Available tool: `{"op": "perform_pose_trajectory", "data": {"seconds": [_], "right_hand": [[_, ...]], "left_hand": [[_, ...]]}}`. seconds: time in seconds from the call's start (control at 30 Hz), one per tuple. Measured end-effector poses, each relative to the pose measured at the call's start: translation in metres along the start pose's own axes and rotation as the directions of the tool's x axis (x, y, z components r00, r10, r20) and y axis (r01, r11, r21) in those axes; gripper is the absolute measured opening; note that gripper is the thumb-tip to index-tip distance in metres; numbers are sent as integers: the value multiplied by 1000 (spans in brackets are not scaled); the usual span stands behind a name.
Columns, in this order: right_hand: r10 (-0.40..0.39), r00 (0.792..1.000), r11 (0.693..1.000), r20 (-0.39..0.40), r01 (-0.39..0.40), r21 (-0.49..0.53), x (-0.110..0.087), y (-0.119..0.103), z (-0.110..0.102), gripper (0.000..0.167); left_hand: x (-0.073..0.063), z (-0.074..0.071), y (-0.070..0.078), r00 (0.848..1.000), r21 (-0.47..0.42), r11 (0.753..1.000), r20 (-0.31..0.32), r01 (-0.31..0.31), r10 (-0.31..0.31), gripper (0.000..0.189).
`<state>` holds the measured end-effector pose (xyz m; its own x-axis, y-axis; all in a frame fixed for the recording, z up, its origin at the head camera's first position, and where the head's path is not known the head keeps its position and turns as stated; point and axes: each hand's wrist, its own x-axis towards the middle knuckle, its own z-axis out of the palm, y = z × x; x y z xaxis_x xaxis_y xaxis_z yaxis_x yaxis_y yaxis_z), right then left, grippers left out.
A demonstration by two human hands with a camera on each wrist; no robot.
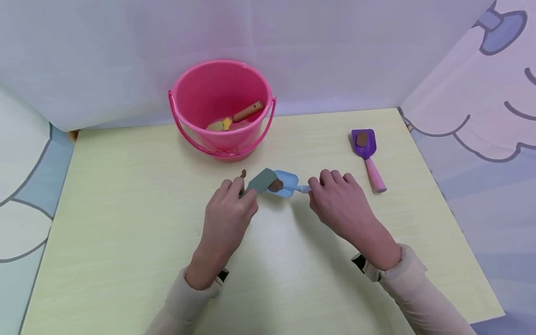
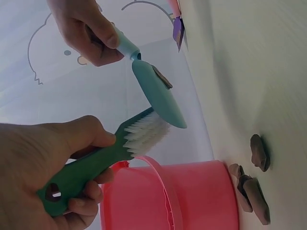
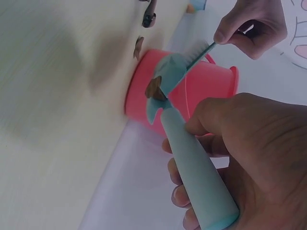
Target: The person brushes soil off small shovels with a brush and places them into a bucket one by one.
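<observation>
Grasping the blue shovel (image 1: 288, 177) by its handle (image 3: 192, 167), your right fingers (image 3: 181, 196) likely bear little weight. Your left fingers (image 2: 84, 206) clasp the green brush (image 2: 88, 168) behind its soft-looking bristles (image 2: 146, 134).

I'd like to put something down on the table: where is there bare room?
The widest bare patch of table lies left of the pink bucket and the left hand; another lies between the sleeves. It is crowded before the bucket, with the green brush, blue scoop and brown pieces.
</observation>
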<state>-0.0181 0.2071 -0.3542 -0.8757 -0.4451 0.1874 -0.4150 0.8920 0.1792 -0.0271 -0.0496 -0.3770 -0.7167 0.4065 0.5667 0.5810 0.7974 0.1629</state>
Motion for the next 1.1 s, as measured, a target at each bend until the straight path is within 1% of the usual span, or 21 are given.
{"op": "perform_pose_trajectory", "data": {"seconds": [0.1, 0.2, 0.37, 0.47, 0.67, 0.83, 1.1], "right_hand": [[6, 1000, 1000, 7, -6, -1, 0, 1, 0, 21], [10, 1000, 1000, 13, -10, 5, 0, 2, 1, 21], [10, 1000, 1000, 18, -10, 7, 0, 2, 1, 21], [12, 1000, 1000, 25, -12, 5, 1, 2, 0, 22], [9, 999, 1000, 39, -10, 7, 1, 1, -2, 21], [6, 999, 1000, 33, -7, 7, 1, 1, -2, 21], [5, 1000, 1000, 30, -6, 26, -1, 0, -3, 20]], "left_hand": [[0, -1, -1, 1000, -71, 997, 4, 26, -26, 7], [-1, -4, 1, 999, -134, 990, 36, 35, -31, 8], [-2, -4, 5, 998, -171, 985, 62, 29, -18, 8], [-2, -4, 6, 998, -166, 986, 67, 16, -5, 7], [-2, -1, 8, 998, -122, 993, 68, -9, 17, 10], [-1, 0, 9, 998, -77, 997, 69, -7, 12, 9], [0, -1, 7, 995, -40, 999, 102, 3, 1, 9]]}}
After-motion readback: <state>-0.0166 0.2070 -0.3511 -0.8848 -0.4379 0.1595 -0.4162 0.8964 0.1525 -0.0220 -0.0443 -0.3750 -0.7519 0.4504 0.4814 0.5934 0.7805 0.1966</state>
